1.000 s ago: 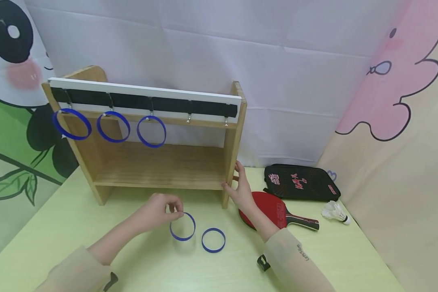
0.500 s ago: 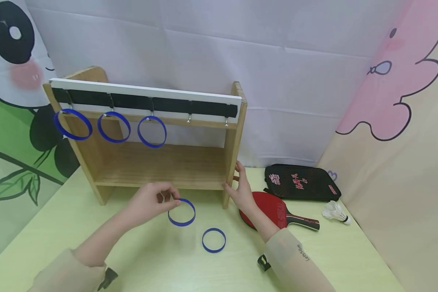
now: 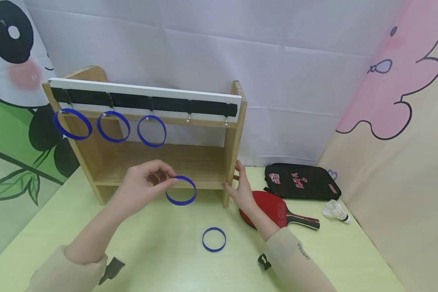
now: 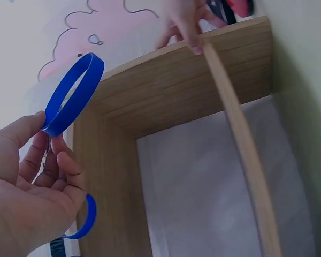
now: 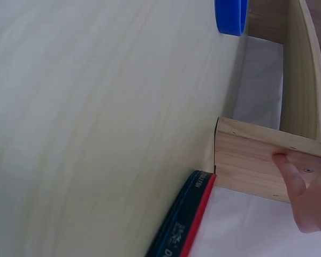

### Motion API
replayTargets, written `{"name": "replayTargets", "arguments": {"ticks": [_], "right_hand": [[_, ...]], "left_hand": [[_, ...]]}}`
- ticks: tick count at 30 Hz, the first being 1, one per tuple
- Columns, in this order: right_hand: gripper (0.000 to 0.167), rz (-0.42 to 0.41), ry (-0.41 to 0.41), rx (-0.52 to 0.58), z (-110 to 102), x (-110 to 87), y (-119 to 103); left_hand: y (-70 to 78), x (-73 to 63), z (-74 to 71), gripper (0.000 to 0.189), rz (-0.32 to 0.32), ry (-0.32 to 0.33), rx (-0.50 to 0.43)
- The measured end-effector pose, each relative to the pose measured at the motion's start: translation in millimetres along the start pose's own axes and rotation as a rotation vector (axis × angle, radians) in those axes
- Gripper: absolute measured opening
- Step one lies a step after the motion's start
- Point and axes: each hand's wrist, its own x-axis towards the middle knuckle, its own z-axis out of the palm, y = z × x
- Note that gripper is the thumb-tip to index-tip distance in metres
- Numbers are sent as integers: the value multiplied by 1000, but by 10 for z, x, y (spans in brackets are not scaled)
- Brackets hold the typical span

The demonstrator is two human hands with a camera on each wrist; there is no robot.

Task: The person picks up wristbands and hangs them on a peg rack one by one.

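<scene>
My left hand point(image 3: 142, 184) pinches a blue wristband point(image 3: 181, 204) between thumb and fingertips, in the air before the wooden shelf point(image 3: 157, 162). In the left wrist view the held wristband point(image 4: 75, 101) stands tilted above the curled fingers. My right hand point(image 3: 242, 192) grips the shelf's right side panel low down, thumb at the front edge and other fingers on the outer face. Three blue wristbands hang from hooks on the shelf's top bar point(image 3: 146, 89), the nearest wristband point(image 3: 164, 130) on the middle hook. One more wristband point(image 3: 213, 251) lies on the table.
Two hooks at the right, one a metal hook point(image 3: 189, 118), carry nothing. Beside my right forearm lie a red table tennis bat point(image 3: 266, 207), a black case point(image 3: 303, 182) and a shuttlecock point(image 3: 336, 211). A pale cloth point(image 3: 277, 101) hangs behind the shelf on the table point(image 3: 160, 251).
My left hand has lifted the pinched wristband from near the tabletop to the height of the lower shelf board. The right hand stays on the side panel.
</scene>
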Motion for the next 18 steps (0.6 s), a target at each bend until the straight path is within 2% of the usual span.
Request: {"name": "replayTargets", "arguments": {"ticks": [7,12,18], "right_hand": [[76,-2,-2,0,-6,-1,-14],[76,-4,-2,2,-7,-5,-12],[76,-10,-4,2,-1,7,-2]], "left_hand": [[148,101,-110,18,3,134,-52],[286,175,-158,24,-48,245,-112],[367,251,-163,24,-63,355,-280]]}}
